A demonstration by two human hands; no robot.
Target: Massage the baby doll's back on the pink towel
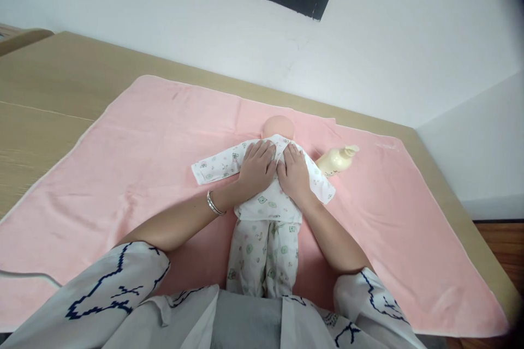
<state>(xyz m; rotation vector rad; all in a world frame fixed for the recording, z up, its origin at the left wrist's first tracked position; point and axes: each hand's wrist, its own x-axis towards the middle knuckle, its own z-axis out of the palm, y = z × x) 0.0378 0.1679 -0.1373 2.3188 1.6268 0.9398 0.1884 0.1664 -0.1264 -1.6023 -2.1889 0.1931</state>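
A baby doll (278,126) lies on a pink blanket (164,131), its head pointing away from me. It wears a white printed top (268,204) with the sleeves spread to both sides, and matching printed trousers (249,253). My left hand (257,166) rests flat on the left side of the doll's chest, fingers stretched out. On the right side of the chest lies my right hand (295,172), also flat, close beside the left one. Neither hand grips anything. Part of the top is hidden under my hands.
Right of the doll, a cream pump bottle (338,160) lies on its side near the sleeve. The blanket covers much of a wooden table (82,65), which meets a white wall (204,22). A white cable (30,275) crosses the blanket at the lower left.
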